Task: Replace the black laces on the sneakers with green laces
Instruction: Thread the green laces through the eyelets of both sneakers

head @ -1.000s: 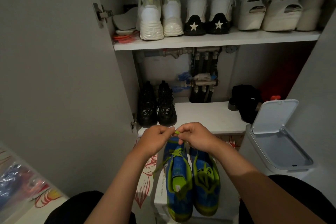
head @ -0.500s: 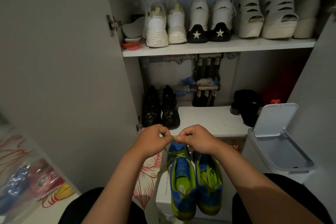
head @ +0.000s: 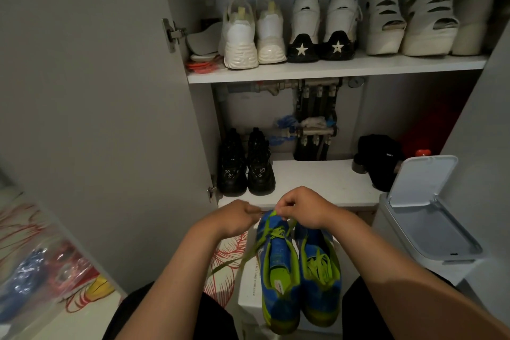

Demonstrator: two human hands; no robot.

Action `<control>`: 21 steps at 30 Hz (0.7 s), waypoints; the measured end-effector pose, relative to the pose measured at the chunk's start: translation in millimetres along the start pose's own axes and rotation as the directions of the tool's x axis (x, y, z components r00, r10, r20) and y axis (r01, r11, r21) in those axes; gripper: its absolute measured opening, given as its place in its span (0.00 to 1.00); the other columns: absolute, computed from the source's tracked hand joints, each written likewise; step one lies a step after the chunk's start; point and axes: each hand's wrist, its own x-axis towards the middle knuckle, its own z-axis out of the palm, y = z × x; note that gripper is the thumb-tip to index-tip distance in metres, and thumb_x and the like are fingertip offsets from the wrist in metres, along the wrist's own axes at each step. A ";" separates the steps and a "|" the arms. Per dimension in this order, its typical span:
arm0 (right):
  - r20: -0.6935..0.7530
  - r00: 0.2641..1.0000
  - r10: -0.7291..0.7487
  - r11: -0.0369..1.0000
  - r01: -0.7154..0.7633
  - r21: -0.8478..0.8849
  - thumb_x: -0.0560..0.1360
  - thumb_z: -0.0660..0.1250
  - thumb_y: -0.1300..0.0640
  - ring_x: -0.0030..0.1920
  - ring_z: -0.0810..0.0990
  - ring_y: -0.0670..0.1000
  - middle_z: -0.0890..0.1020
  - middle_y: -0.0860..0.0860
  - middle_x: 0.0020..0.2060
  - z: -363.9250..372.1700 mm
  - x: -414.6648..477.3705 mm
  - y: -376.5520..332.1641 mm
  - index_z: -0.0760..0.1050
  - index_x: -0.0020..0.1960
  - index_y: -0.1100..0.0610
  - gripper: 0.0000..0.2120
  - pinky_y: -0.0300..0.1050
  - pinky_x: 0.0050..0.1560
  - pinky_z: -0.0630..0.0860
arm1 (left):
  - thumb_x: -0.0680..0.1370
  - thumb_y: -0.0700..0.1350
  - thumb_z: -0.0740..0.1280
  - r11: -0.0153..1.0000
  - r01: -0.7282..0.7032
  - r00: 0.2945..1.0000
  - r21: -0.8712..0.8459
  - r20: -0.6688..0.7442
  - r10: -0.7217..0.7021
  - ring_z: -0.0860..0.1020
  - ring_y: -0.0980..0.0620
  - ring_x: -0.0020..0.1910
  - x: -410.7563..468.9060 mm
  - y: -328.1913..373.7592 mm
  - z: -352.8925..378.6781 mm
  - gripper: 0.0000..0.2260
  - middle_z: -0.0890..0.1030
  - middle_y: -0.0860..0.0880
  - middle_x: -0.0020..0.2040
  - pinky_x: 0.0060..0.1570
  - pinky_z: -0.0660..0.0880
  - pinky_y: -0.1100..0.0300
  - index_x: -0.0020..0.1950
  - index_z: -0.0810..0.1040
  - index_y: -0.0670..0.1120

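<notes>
sneakers (head: 320, 292) on white box (head: 248, 292) before open shoe cupboard (head: 317, 182), bin (head: 430, 232) at right; right hand (head: 300, 207) pinches green lace (head: 276, 233), left hand (head: 237, 218) just beside, grip unclear.

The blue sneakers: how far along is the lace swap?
Nearly done, it seems. No black lace shows on either sneaker; the right-side sneaker already carries green laces. In hand: the right hand pinches the green lace at the left-side sneaker, with the left hand beside it, blurred. Left: securing that lace, whose loose end trails off leftward.
</notes>
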 end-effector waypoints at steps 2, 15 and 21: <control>0.029 0.999 -0.024 1.000 0.025 -0.012 0.76 0.70 0.58 0.40 0.80 0.43 0.84 0.46 0.36 2.3 2.3 -4.0 0.84 0.40 0.55 0.07 0.44 0.51 0.78 | 0.79 0.60 0.62 0.998 -0.059 0.997 -0.037 -0.055 0.057 0.70 0.56 0.68 6.3 9.3 6.2 0.18 0.75 0.59 0.66 0.72 0.60 0.54 0.68 0.76 0.59; 0.007 0.999 0.048 0.997 -0.049 0.067 0.77 0.70 0.57 0.43 0.84 0.50 0.86 0.52 0.39 -1.5 24.3 24.0 0.83 0.39 0.52 0.08 0.49 0.54 0.81 | 0.77 0.50 0.70 0.988 -0.047 0.999 -0.149 -0.030 0.043 0.76 0.58 0.37 28.2 -15.2 -2.3 0.07 0.81 0.54 0.36 0.40 0.72 0.62 0.44 0.87 0.52; -0.127 0.964 0.233 0.944 -0.256 -0.207 0.76 0.66 0.55 0.46 0.82 0.51 0.85 0.48 0.43 -9.8 37.0 54.0 0.83 0.39 0.52 0.09 0.50 0.53 0.80 | 0.78 0.51 0.66 0.985 0.124 0.992 0.119 -0.032 -0.121 0.81 0.52 0.45 38.3 -38.3 -13.0 0.10 0.84 0.50 0.44 0.52 0.79 0.55 0.47 0.86 0.49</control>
